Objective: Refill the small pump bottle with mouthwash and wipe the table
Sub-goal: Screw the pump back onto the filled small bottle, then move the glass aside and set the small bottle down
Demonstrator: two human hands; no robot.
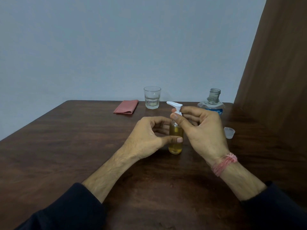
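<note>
My right hand point(201, 130) pinches the white pump head point(175, 106) at its collar, thumb in front and fingers behind, while my left hand point(149, 138) is wrapped around the small pump bottle point(176, 141), thumb across its front and fingers curled behind. The bottle stands upright on the desk point(66, 146) between both hands, and it shows yellow liquid up to near its shoulder, so I judge the filling done and the step in hand to be seating or screwing the pump back on; whether the thread is fully home I cannot tell, since my thumb covers the neck. The next move, as I see it, calls for a steady hold below and a twist above until the collar is tight, then letting go and reaching for the cloth to wipe. Farther out, behind my right hand, stands the big mouthwash bottle point(212, 103), uncapped, its lower part hidden by my fingers. Its clear cap point(229, 132) lies on its side just right of my right hand. At the far edge of the desk a glass point(152, 97) holds a little clear liquid, and left of it lies a folded reddish cloth point(126, 107). Counting: two hands, one pump bottle, one pump head, one mouthwash bottle, one cap, one glass, one cloth. I see no clear spill on the wood from here.
</note>
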